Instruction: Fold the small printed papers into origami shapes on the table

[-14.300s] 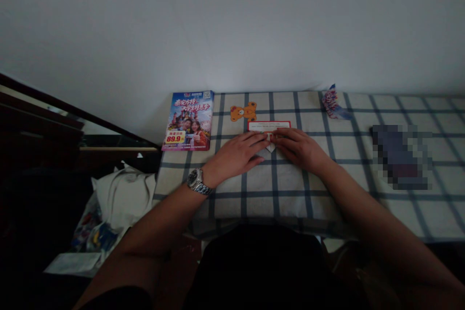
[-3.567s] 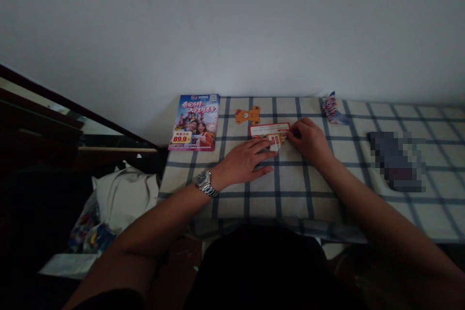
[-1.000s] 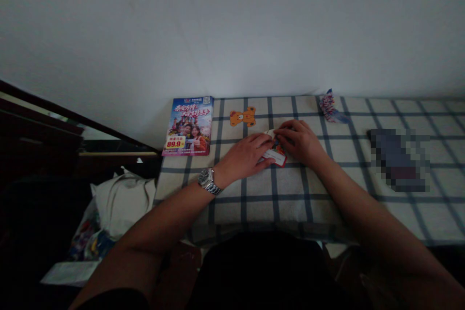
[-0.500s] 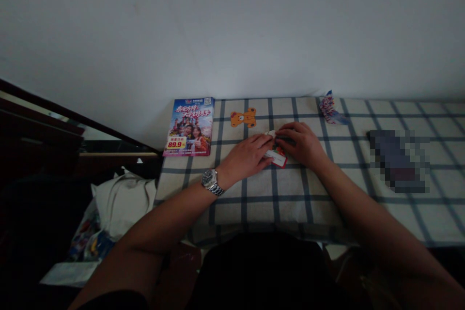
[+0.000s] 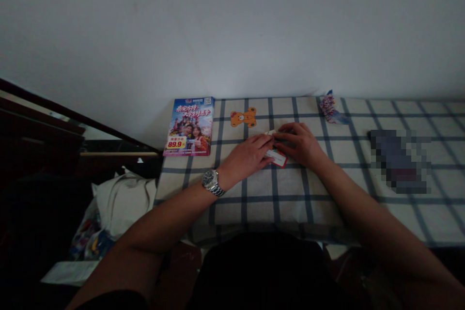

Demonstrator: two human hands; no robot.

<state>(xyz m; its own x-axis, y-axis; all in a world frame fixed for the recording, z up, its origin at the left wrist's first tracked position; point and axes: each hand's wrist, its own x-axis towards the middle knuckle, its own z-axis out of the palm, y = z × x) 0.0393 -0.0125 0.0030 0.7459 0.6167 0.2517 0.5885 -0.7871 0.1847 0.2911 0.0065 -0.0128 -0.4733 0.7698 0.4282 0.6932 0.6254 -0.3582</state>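
A small piece of folded paper, white with red and green print, lies on the checked cloth between my hands. Across its left part rest the fingers of my left hand, close together, with the thumb on the paper's near edge. My right hand comes from the other side, its bent fingers and thumb gripping the paper's far right part. Much of the paper is hidden under the fingers, so I cannot make out its full shape.
A flyer stack lies on the checked cloth at left, beside a flat bear cutout. A folded printed paper stands near the wall. A pixelated dark object lies at right. Bags sit below left.
My right fingers have shifted very slightly along the paper. My left hand stays in place on it, and everything else is unchanged.
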